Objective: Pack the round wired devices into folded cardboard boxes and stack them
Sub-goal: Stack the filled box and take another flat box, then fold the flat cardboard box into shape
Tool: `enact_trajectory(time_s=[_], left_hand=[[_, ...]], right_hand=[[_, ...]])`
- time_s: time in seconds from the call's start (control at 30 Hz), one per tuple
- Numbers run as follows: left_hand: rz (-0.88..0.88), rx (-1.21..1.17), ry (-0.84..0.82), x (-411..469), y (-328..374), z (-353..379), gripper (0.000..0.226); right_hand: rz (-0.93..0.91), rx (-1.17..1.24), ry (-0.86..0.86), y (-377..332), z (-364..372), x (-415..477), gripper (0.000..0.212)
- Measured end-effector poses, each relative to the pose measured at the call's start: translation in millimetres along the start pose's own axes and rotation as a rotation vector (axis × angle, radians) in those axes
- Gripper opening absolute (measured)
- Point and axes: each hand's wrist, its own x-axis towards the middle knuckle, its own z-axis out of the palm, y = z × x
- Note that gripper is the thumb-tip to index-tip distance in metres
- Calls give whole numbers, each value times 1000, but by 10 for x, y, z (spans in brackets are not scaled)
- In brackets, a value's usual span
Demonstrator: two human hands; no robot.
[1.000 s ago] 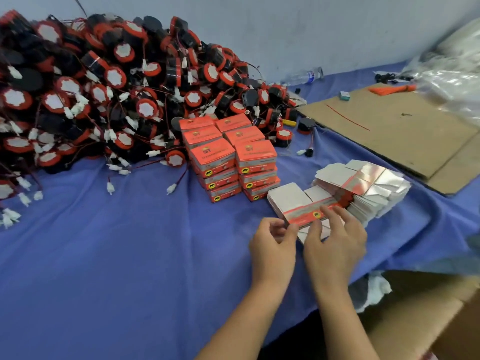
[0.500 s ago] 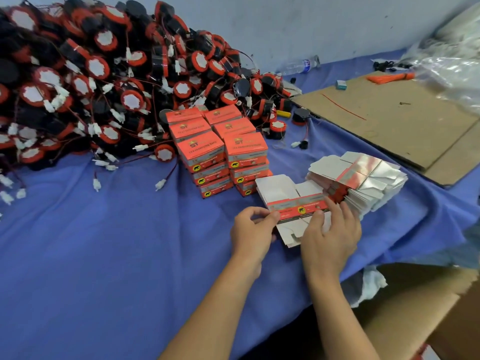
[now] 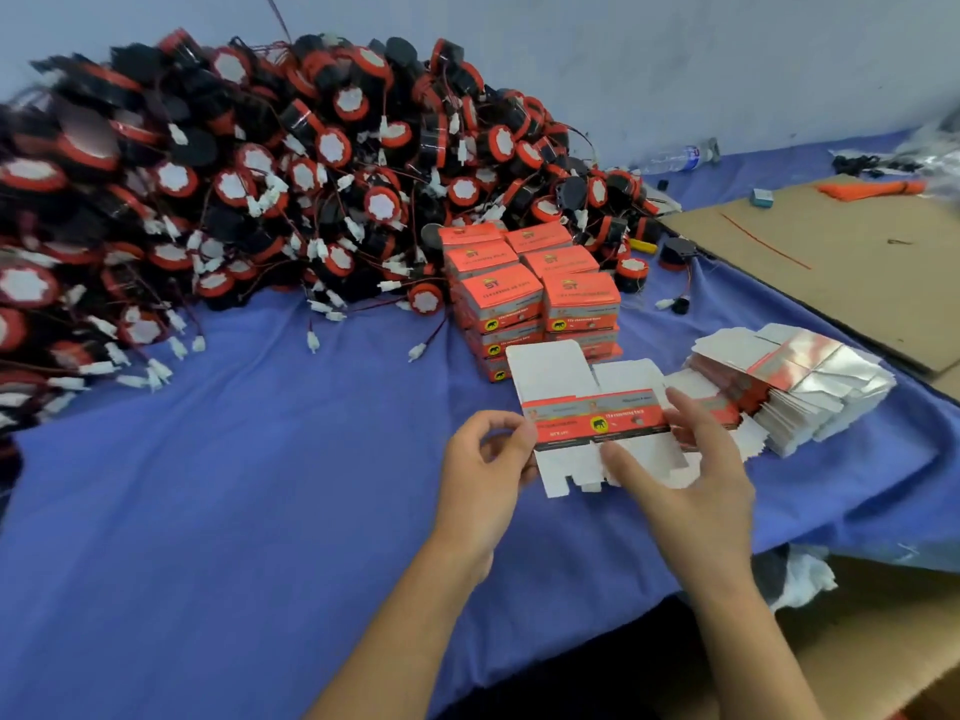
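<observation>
A flat, unfolded orange-and-white box blank is held just above the blue cloth. My left hand pinches its left edge. My right hand holds its right side, thumb on the lower flaps and fingers over the right end. Behind it stands a stack of packed orange boxes. A big heap of round black-and-red wired devices fills the back left. A pile of flat box blanks lies to the right.
The table carries a blue cloth. A sheet of brown cardboard lies at the right rear, with a plastic bottle by the wall. A cardboard carton stands below the table's front edge.
Both hands have lifted one flat blank off the pile and drawn it left, towards me. The camera view has shifted right and closer.
</observation>
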Motion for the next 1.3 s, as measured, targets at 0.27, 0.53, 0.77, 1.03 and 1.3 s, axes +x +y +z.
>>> enact_trajectory(time_s=[0.27, 0.53, 0.77, 1.03, 1.3], left_hand=[[284, 216, 112, -477, 119, -696, 23], [307, 454, 103, -939, 293, -1501, 53], [158, 590, 100, -1233, 356, -1941, 69], [421, 528, 223, -1400, 371, -2124, 79], [485, 607, 308, -1460, 297, -2267, 85]], right_hand=[[-289, -33, -221, -650, 255, -364, 81], [-214, 143, -374, -1190, 749, -944, 67], [-227, 228, -575, -1523, 1047, -1432, 45], [-190, 226, -762, -1638, 1093, -1622, 59], [101, 405, -902, -1790, 896, -1576, 24]])
